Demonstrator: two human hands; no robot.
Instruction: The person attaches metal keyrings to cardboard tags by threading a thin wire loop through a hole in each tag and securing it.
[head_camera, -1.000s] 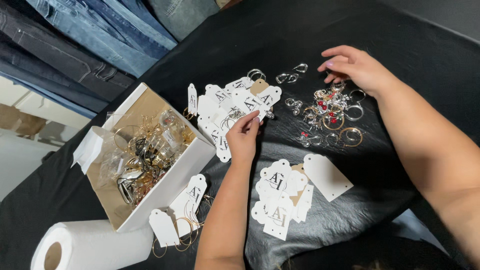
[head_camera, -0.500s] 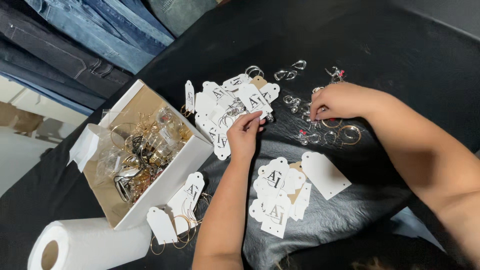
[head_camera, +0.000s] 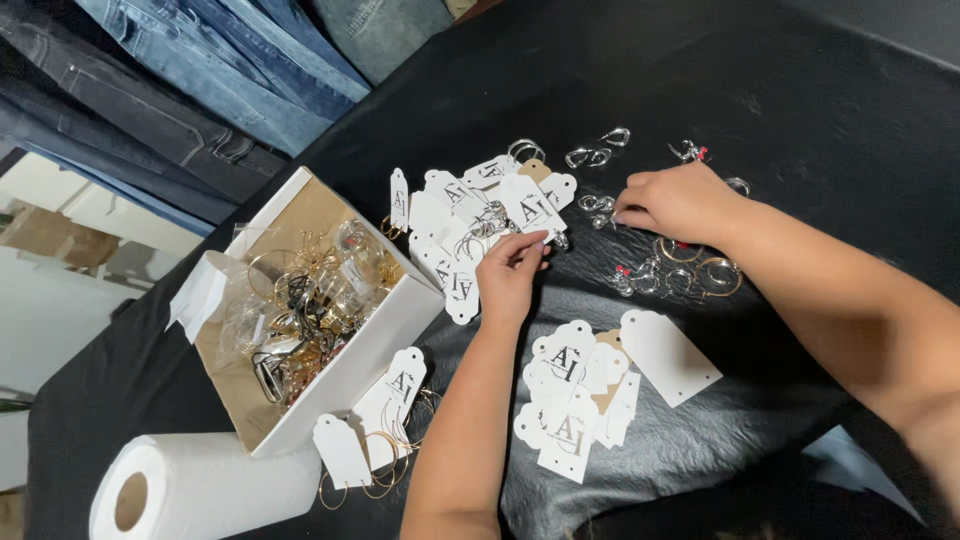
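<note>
so i'm at the black cloth table sorting earrings onto cards. my left hand has its fingertips pinched together on a white card at the near edge of the pile of white tag cards, which sits just right of the open white box full of tangled hoops. my right hand is curled down over the loose earrings scattered to the right of that pile, fingers closed in around a small silver piece i think, though i can't really tell what's between them since my knuckles hide it. tip for doing this bit well: keep the card pinned flat with the one hand so the holes stay put, and lift one earring clear of the others before bringing it over, because these hooks snag on each other. compared to a second ago my right hand has come in closer from the far right of the scatter, where its fingers were spread, and is now bunched up nearer the card pile; the left has barely shifted. finished cards sit near me, paper towel roll at near left, jeans off the far left.
</note>
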